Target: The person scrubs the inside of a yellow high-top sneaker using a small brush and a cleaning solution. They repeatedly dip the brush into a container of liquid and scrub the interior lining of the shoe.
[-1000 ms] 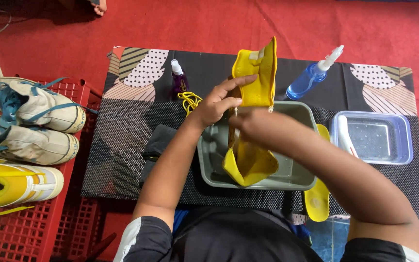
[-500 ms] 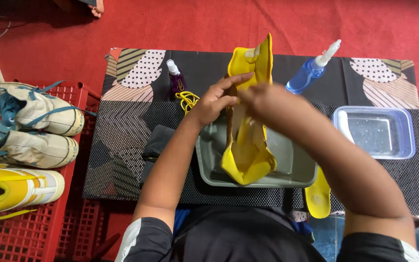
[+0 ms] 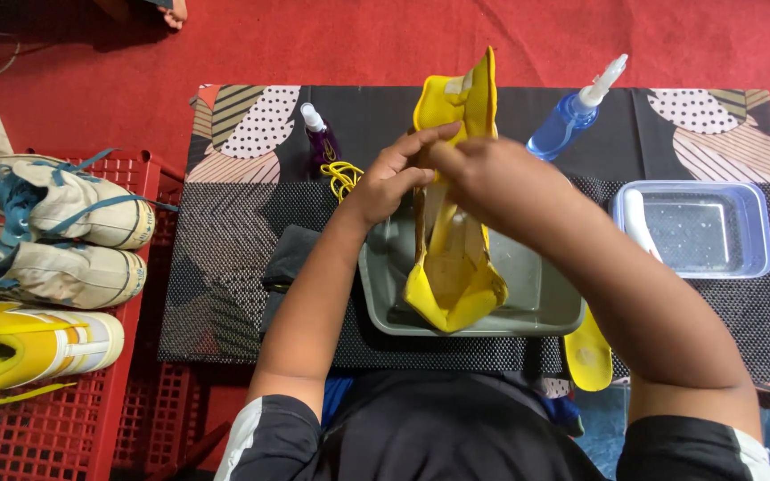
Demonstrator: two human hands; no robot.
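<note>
A yellow shoe (image 3: 453, 267) stands on end, toe down, over a grey plastic basin (image 3: 545, 307) on a low patterned table. My left hand (image 3: 394, 174) grips the shoe's upper edge from the left. My right hand (image 3: 492, 178) is closed on the shoe's opening from the right, fingers close against my left hand. Whether the right hand also holds a small tool is hidden.
A blue spray bottle (image 3: 572, 111) and a small purple bottle (image 3: 318, 138) stand at the table's back, with yellow laces (image 3: 342, 176) between. A clear tub (image 3: 701, 227) holds a white brush. A yellow insole (image 3: 588, 352) lies by the basin. Three shoes rest on a red crate (image 3: 64, 419).
My right hand has moved up from the shoe's lower part to its opening, beside my left hand. The shoe stays upright over the basin.
</note>
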